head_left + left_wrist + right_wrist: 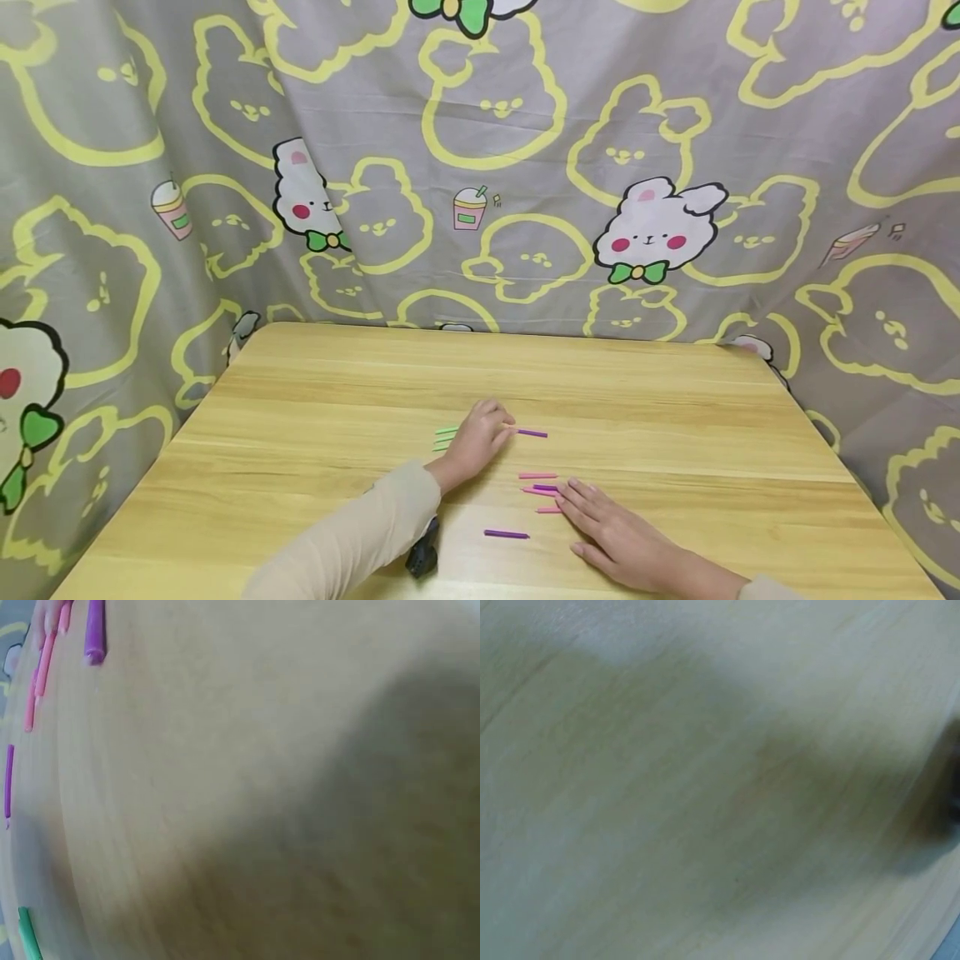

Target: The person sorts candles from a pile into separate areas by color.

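Observation:
My left hand (478,437) is low over the table with bent fingers, at the near end of a thin purple stick (534,433) like a slim candle. Whether it pinches that stick is hidden in the head view. Several green sticks (446,439) lie just left of this hand, partly covered by it. My right hand (611,533) lies flat with extended fingertips touching a group of pink sticks (537,476) and a purple one (544,487). Nearer to me, another purple stick (506,534) lies alone. The left wrist view also shows a green stick (28,934).
A wooden table (360,375) bears everything, with its far edge against a patterned grey curtain (525,275). A small black object (422,554) sits under my left forearm. The right wrist view shows mostly tabletop (667,825) and shadow.

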A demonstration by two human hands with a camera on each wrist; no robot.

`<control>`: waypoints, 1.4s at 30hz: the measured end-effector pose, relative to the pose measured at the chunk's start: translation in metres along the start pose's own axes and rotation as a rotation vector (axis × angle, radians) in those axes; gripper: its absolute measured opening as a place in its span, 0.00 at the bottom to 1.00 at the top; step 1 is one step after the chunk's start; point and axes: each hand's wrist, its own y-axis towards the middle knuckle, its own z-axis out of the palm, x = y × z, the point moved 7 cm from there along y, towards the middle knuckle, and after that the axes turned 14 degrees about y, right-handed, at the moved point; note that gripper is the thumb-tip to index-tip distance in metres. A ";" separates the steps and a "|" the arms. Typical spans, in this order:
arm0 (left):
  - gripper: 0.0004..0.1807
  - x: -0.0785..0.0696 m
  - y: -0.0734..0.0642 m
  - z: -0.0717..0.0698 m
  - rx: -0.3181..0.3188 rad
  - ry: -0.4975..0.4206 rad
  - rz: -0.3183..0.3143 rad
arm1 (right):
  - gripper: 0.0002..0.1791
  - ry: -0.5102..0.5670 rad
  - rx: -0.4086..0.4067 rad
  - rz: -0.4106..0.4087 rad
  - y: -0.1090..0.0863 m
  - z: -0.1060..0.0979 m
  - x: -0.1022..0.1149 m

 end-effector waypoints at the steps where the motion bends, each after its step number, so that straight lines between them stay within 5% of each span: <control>1: 0.07 -0.001 -0.001 0.000 0.003 0.003 0.009 | 0.28 -0.002 0.001 0.001 0.000 0.000 0.000; 10: 0.06 -0.006 -0.015 -0.004 -0.011 0.036 0.103 | 0.28 -0.014 0.015 0.002 -0.001 0.000 -0.001; 42: 0.06 -0.006 -0.066 -0.021 0.006 -0.032 0.230 | 0.29 -0.015 0.024 0.061 0.001 -0.002 -0.007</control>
